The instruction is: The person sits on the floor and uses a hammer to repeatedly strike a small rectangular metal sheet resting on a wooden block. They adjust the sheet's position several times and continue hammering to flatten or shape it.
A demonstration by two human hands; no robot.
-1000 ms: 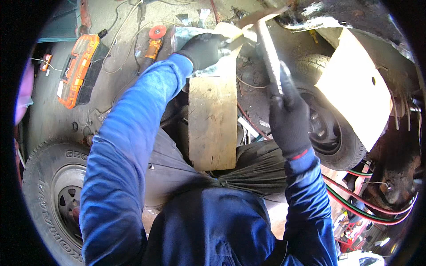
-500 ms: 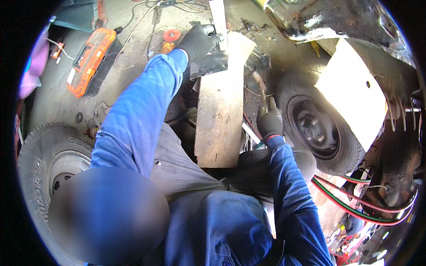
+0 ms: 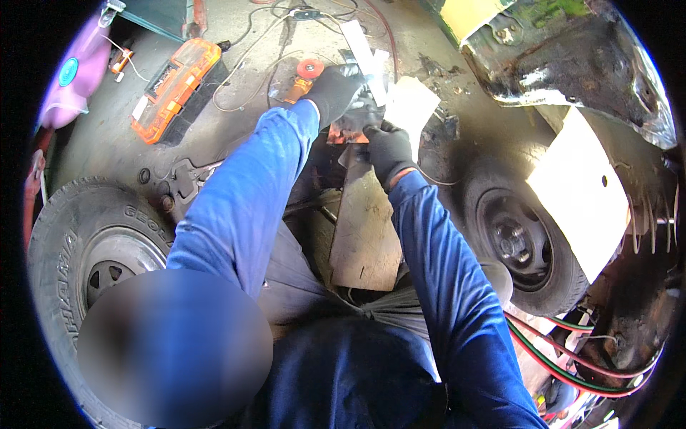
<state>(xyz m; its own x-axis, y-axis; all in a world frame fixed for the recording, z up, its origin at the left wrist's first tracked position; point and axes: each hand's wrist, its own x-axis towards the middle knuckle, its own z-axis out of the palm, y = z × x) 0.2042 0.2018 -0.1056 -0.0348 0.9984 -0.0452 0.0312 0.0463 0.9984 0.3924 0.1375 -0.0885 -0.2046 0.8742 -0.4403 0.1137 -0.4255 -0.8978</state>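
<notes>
My left hand (image 3: 334,94), in a dark glove, is closed on a thin metal sheet (image 3: 350,127) with a dark, shiny face. A bright flat strip (image 3: 366,61) stands at its far side, by my left fingertips; whether strip and sheet are one piece I cannot tell. My right hand (image 3: 391,150), also gloved, is closed at the sheet's near right edge, thumb against it. Below both hands a worn wooden plank (image 3: 366,247) slants away from between my legs, its far end washed out by sunlight. No hammer shows in the visible part of the right hand.
An orange angle grinder (image 3: 303,80) with a red disc lies left of my left hand. Beyond it stands an orange-black toolbox (image 3: 176,93). Tyres flank me, one left (image 3: 53,250), one right (image 3: 509,243). A pale panel (image 3: 580,186) and red-green hoses (image 3: 564,372) are right.
My right hand has left its place beside the plank, where it held a hammer, and come up to the metal sheet. The hammer is out of sight. The plank is tilted differently in view.
</notes>
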